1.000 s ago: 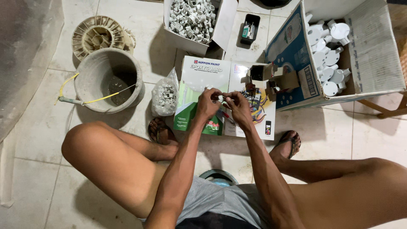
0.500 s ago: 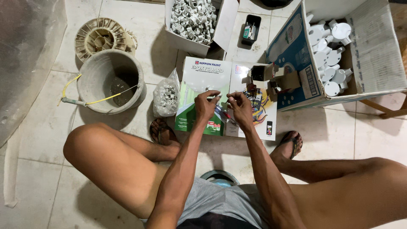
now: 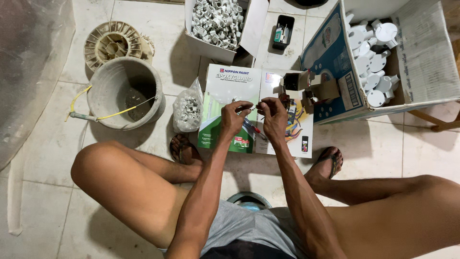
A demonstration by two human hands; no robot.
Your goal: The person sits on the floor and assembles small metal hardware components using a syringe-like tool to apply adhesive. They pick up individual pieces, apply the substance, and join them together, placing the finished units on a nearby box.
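A small white fitting (image 3: 248,108), largely hidden, is pinched between the left hand (image 3: 233,118) and right hand (image 3: 274,115), held above a flattened printed carton (image 3: 230,86)

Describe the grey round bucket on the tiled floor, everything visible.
The grey round bucket stands upright on the pale tiled floor, to the person's left. It looks like worn plastic or metal crusted with dried cement; the inside is stained, with a dark patch at the bottom. A yellow cord handle crosses its mouth and loops past the rim through a grip. A cream ribbed spool lies just behind. Neither hand touches it.

Grey bucket (image 3: 122,91); white fittings (image 3: 218,19)
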